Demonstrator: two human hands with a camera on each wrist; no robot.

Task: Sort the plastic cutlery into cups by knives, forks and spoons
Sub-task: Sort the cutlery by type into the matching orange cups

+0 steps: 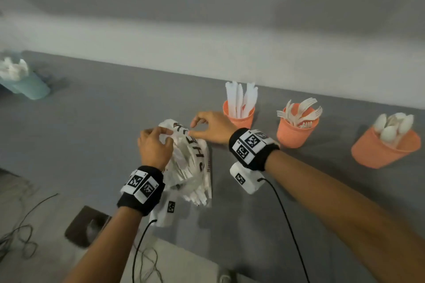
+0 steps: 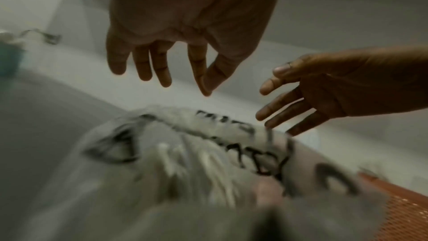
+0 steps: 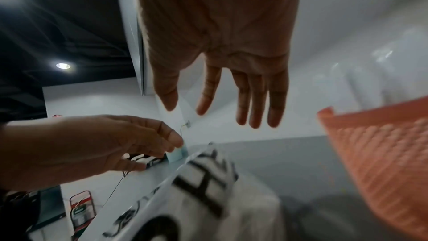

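A white plastic bag [image 1: 193,163] with black letters lies at the middle of the grey table, white cutlery showing through it. My left hand [image 1: 156,142] is at the bag's top left edge, fingers loosely bent. In the left wrist view its thumb and index tips [image 2: 205,87] meet with nothing between them, above the bag [image 2: 185,162]. My right hand [image 1: 207,128] is at the top right edge, its straight fingers [image 2: 268,122] brushing the bag. To the right stand three orange cups: knives [image 1: 239,117], forks [image 1: 296,133], spoons [image 1: 381,149].
A teal cup [image 1: 27,85] stuffed with white things sits far left by the wall. A dark flat object [image 1: 85,225] and loose cables [image 1: 23,236] lie at the near left. The knife cup [image 3: 382,162] stands close beside my right wrist.
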